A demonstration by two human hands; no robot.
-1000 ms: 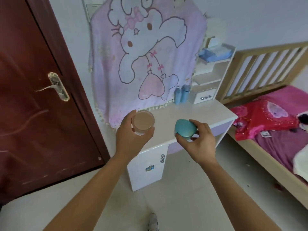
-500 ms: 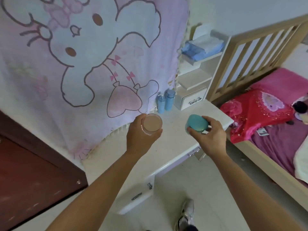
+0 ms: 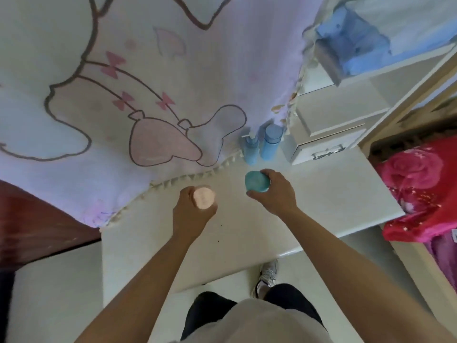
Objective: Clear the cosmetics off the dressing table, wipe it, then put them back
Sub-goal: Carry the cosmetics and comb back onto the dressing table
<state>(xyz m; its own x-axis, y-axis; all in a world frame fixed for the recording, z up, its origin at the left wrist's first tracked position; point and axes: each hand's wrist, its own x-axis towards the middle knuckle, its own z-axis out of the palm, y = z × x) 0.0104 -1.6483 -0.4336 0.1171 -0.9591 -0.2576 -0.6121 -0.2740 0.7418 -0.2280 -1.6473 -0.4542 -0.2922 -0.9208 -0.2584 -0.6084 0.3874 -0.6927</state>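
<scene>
My left hand grips a jar with a pink lid over the white dressing table, near the blanket's fringe. To its right, my right hand holds a teal jar just above the tabletop. Two blue bottles stand upright at the back of the table, a short way beyond the teal jar. Whether either jar touches the tabletop I cannot tell.
A pink cartoon blanket hangs behind the table. A white shelf unit with a small drawer stands at the back right, blue cloth on top. A bed with red bedding lies right. A brown door is left.
I have stepped up to the table, and the view now looks straight down on it. Both hands have carried their jars from the front edge to over the tabletop's back part.
</scene>
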